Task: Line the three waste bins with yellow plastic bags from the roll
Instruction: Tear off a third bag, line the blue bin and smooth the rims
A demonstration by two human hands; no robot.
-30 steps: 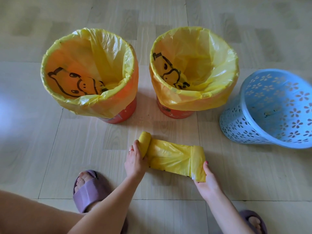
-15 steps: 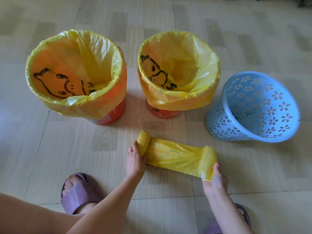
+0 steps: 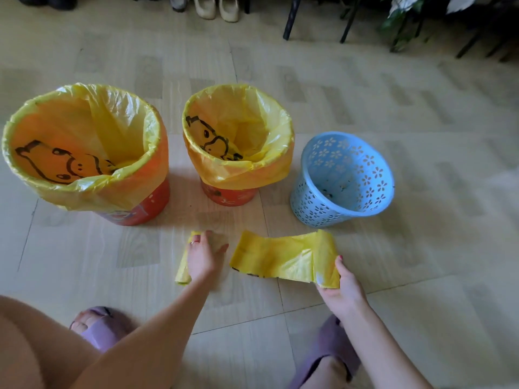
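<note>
Two orange-red bins stand on the floor, each lined with a yellow bag: the left bin [image 3: 134, 209] and the middle bin [image 3: 227, 195]. A blue perforated bin [image 3: 317, 203] on the right has no liner. My left hand [image 3: 203, 258] presses the yellow bag roll [image 3: 182, 272] to the floor. My right hand [image 3: 341, 287] grips one end of a flat, folded yellow bag [image 3: 275, 258] that lies apart from the roll, in front of the blue bin.
Pale shoes [image 3: 216, 8] line the far edge, beside dark chair or stand legs [image 3: 289, 21] and a plant [image 3: 404, 12] at the back right. My feet in purple slippers [image 3: 102, 328] rest near the bottom of the view.
The bag has come apart from the roll: a gap now shows between them. My right hand drew the bag to the right. The view tilted up, showing shoes and furniture.
</note>
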